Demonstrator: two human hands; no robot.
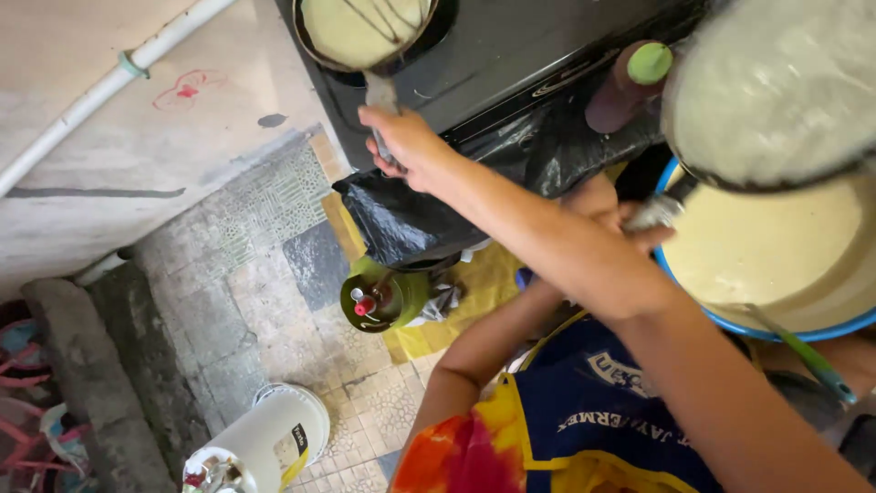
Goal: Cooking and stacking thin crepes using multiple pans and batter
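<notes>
Two hands show: the right hand [406,141] and the left hand [630,219]. Two pans hold pale batter, one pan [360,32] just beyond the right hand, another pan [776,91] above the left. One blue-rimmed bowl [776,265] beside the left hand, one green-capped bottle [630,87], one green gas cylinder [383,297], perhaps one white bucket [274,438].

black stove [511,55] carries pan [360,32]; tiled floor [265,274] carries white bucket [274,434].
</notes>
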